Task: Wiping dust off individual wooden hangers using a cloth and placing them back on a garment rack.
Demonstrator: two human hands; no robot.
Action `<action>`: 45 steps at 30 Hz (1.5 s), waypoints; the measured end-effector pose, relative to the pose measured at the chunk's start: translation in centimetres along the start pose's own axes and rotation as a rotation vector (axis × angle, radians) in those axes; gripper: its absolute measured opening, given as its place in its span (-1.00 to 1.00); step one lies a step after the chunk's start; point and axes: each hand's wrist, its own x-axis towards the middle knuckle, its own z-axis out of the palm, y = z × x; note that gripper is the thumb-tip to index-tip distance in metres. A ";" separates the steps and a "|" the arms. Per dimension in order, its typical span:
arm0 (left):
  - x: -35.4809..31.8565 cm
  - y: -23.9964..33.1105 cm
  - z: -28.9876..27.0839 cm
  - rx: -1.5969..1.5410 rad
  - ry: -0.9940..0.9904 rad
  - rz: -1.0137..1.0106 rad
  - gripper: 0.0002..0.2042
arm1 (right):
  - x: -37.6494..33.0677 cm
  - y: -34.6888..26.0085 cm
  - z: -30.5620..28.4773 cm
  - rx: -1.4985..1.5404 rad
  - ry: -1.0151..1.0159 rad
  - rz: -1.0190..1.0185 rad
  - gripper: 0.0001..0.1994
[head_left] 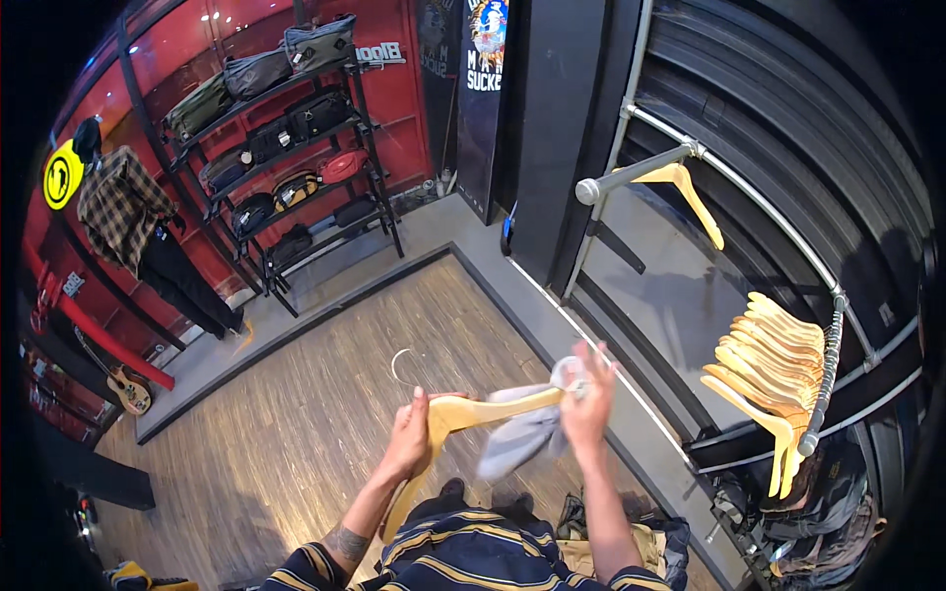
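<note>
My left hand [410,441] is closed round a light wooden clothes hanger [498,408] near its neck, in front of my body. The hanger's metal hook [399,366] points up and away, and its left arm slopes down beside my left wrist. My right hand [588,399], smeared by motion, is at the far right end of the hanger. A soft grey cloth [522,441] hangs from that hand below the hanger's bar, also blurred. A pale round shape [569,374] shows by the fingers; I cannot make out what it is.
Several wooden hangers [769,345] hang on a metal pipe rail [823,384] to the right; a single hanger [690,192] hangs farther back. A black shelf rack [286,138] holds bags. Backpacks [818,522] are piled at lower right, folded clothes [621,547] near my feet.
</note>
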 end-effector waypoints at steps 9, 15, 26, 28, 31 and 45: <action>1.3 -1.3 3.9 0.123 0.183 0.023 -0.40 | -3.2 -9.5 2.5 0.398 -0.272 -0.132 -0.47; 1.6 -1.8 3.4 0.030 0.127 0.101 -0.32 | 0.9 -1.5 1.2 -0.044 -0.014 -0.075 -0.55; 2.7 -1.1 4.4 -0.107 -0.029 0.135 -0.32 | -5.6 -11.8 3.8 0.443 -0.310 -0.285 -0.46; 2.6 0.7 5.2 -0.254 -0.142 0.094 -0.26 | -3.4 -11.5 3.5 0.344 -0.259 -0.239 -0.38; 2.7 1.1 6.3 -0.355 -0.140 0.239 -0.26 | -3.1 -13.1 2.9 0.473 -0.300 -0.213 -0.34; 5.4 3.3 2.3 -0.794 0.323 0.460 -0.56 | -7.5 -13.8 1.1 0.465 -0.667 -0.147 -0.25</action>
